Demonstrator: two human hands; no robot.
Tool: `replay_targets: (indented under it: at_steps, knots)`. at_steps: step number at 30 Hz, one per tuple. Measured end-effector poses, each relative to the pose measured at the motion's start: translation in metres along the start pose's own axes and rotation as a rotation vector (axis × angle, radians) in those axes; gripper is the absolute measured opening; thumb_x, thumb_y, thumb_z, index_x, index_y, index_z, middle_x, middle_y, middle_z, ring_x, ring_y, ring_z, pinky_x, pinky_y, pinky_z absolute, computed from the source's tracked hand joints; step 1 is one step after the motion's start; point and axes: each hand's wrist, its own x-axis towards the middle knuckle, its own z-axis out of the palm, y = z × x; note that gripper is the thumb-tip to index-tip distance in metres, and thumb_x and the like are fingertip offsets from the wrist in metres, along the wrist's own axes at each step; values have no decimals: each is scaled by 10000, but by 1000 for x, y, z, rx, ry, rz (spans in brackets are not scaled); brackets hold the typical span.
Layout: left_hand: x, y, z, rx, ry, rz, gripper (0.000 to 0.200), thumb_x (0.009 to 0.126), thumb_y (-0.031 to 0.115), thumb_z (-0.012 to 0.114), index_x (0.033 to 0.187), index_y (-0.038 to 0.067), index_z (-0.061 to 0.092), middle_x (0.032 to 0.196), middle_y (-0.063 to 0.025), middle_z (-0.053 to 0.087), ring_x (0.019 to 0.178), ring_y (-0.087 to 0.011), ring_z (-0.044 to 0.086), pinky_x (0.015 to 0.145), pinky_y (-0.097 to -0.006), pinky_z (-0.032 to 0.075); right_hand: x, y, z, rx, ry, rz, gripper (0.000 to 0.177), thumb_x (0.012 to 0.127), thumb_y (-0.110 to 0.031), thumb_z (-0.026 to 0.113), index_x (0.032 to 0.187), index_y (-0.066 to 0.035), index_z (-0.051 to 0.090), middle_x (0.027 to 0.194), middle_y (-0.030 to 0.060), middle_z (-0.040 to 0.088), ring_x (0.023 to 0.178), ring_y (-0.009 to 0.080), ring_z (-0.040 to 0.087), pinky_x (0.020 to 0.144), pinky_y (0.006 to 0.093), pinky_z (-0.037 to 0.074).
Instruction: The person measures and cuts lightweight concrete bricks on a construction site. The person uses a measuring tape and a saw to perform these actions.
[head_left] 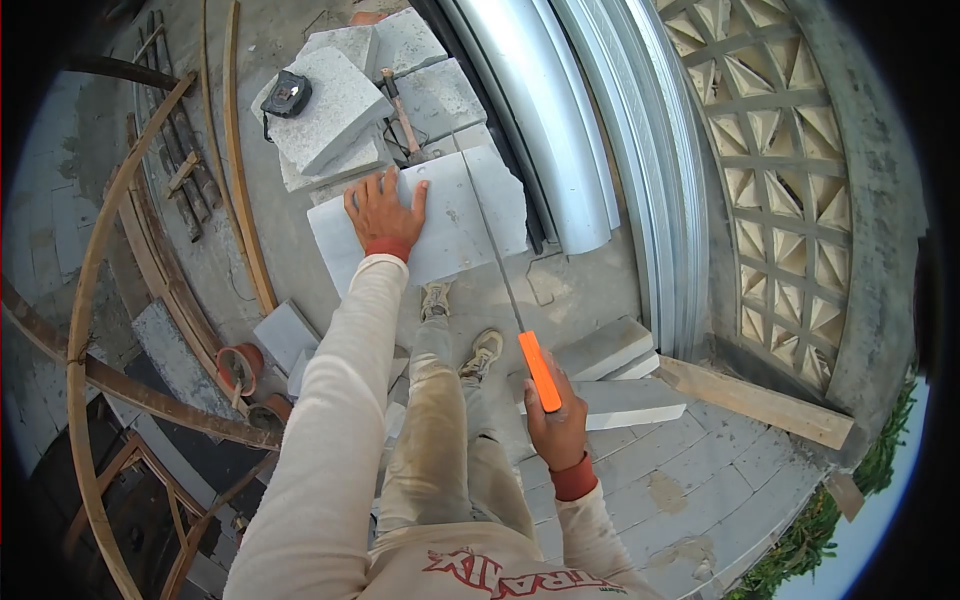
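My left hand (383,212) lies flat, fingers spread, on a pale grey stone slab (450,230) that rests on the ground in front of my feet. My right hand (556,425) grips the orange handle of a hand saw (538,370). The saw's thin blade (492,235) runs forward across the slab, right of my left hand, along a cut line. Both arms wear long cream sleeves with red cuffs.
More grey slabs (335,105) are stacked beyond, with a black tape measure (288,95) on top. Cut slab pieces (610,375) lie to the right. Curved metal sheets (600,130) and a lattice wall (790,170) stand right. Bent wooden strips (240,160) and small pots (240,368) lie left.
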Motion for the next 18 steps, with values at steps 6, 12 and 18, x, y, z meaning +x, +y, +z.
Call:
replay_targets:
  at_steps: [6,12,18]
  knots:
    - [1,-4,1,-27,-5,26,570,918,545,667,1252,85,696,1219,-106,636,1238,-287,529,1167,-485,251,-72,13,-28,-77,-69,41,455,959,-97,666,1380,54,577,1322,266,662,1191,384,685,951,406,571]
    - [5,-3,3,-4,-12,4,586,929,564,643,1266,87,697,1230,-109,642,1250,-275,525,1176,-480,241,44,61,67,102,124,-127,475,958,-108,676,1406,14,573,1353,242,648,1185,366,684,947,381,566]
    - [3,0,1,21,-15,84,581,941,571,627,1255,88,699,1220,-99,644,1244,-275,529,1168,-476,259,4,56,42,111,29,-53,486,959,-88,671,1414,38,557,1378,240,639,1227,375,665,983,385,544]
